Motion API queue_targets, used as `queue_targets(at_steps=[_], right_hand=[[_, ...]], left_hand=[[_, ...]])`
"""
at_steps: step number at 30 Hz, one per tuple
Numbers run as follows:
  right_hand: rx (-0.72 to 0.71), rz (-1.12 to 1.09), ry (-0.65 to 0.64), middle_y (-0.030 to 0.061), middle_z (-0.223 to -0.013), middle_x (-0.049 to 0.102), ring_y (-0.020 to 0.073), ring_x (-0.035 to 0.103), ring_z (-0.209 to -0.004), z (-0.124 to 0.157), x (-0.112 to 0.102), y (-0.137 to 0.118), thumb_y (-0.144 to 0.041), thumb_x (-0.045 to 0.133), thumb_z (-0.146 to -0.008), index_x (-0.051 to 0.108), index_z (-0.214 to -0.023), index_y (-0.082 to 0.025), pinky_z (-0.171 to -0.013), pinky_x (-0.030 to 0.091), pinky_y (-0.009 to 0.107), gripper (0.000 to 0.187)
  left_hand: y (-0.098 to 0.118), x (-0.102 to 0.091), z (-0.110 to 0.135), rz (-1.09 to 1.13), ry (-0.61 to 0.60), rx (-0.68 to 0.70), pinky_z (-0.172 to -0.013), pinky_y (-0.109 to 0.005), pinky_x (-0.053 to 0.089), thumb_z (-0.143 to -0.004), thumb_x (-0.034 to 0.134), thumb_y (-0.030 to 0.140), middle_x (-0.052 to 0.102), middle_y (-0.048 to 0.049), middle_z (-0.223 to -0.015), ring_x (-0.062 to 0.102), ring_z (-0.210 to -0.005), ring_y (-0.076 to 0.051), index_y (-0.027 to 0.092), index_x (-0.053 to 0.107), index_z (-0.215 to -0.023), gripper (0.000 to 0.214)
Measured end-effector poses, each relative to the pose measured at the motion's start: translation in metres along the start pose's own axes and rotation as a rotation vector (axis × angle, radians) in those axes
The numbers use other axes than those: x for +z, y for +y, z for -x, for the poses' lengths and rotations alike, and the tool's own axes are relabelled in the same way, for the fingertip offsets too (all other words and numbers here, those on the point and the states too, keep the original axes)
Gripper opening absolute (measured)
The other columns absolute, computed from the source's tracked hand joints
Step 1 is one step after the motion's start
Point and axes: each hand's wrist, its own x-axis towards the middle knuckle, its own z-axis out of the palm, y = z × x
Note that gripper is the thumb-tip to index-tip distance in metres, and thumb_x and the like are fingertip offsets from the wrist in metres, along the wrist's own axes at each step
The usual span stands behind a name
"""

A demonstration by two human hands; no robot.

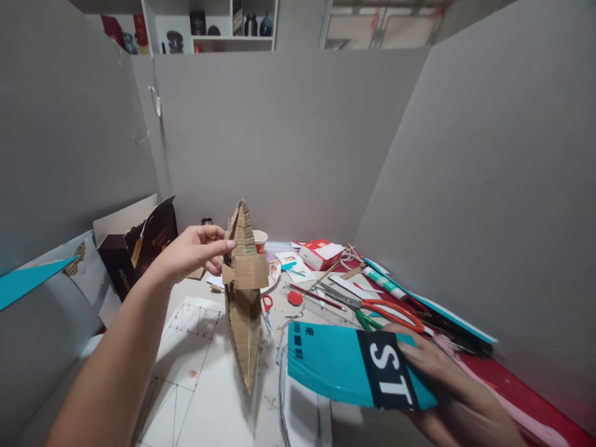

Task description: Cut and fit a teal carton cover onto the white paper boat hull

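Note:
My left hand (200,251) pinches the edge of a cardboard boat (244,310), a long pointed hull of corrugated card with a strip folded across its middle. The boat is held upright on end, one point up and the other down over the table. In my right hand (437,372) is a curved piece of teal card (326,363) with a black band and white letters; its fingers are partly hidden behind the card. Just beyond that card lie large orange-handled scissors (391,310). Small red-handled scissors (267,310) rest behind the boat.
Drawn paper templates (181,347) lie at left near a dark open box (139,248). Behind stand a paper cup (259,241) and a red and white box (321,253). A pencil (321,298), a glue tube (384,282) and scraps cover the right. Grey panels (279,143) enclose the table.

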Motion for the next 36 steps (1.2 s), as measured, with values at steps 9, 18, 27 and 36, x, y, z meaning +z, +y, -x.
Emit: queue_targets(at_steps=[9,18,27,36], right_hand=[[0.139,0.019,-0.329,0.0044,-0.074,0.063,0.0153,0.057,-0.063,0.009,-0.001,0.008,-0.043,0.078,-0.072,0.07,-0.075,-0.018,-0.057,0.045,0.025,0.026],[0.266,-0.034,-0.363,-0.0026,-0.062,0.058,0.0073,0.052,-0.053,0.006,0.004,0.009,-0.041,0.08,-0.073,0.064,-0.081,-0.02,-0.052,0.038,0.016,0.028],[0.361,-0.057,-0.238,-0.003,-0.064,0.064,0.0118,0.063,-0.056,0.011,0.013,0.004,-0.035,0.083,-0.069,0.062,-0.101,-0.027,-0.057,0.047,0.02,0.039],[0.278,0.142,-0.127,-0.0019,-0.06,0.058,0.0111,0.054,-0.052,0.015,0.019,-0.004,-0.041,0.086,-0.061,0.069,-0.068,-0.02,-0.051,0.043,0.02,0.028]], left_hand=[[0.008,0.008,0.006,0.01,-0.003,0.055,-0.043,-0.013,0.047,-0.069,0.08,0.031,0.063,0.0043,-0.059,0.058,-0.047,-0.005,0.016,0.068,-0.086,0.026],[0.008,0.007,0.005,-0.012,0.077,0.071,-0.04,-0.012,0.043,-0.075,0.075,0.037,0.061,0.0035,-0.059,0.054,-0.044,-0.004,0.014,0.071,-0.077,0.023],[0.006,0.009,0.003,0.004,0.14,0.053,-0.04,-0.012,0.042,-0.072,0.076,0.039,0.057,0.0039,-0.051,0.056,-0.044,-0.006,0.014,0.063,-0.071,0.028],[0.009,0.009,0.003,-0.016,0.18,0.037,-0.041,-0.016,0.043,-0.069,0.077,0.041,0.058,0.003,-0.051,0.055,-0.043,-0.008,0.015,0.06,-0.069,0.031]])
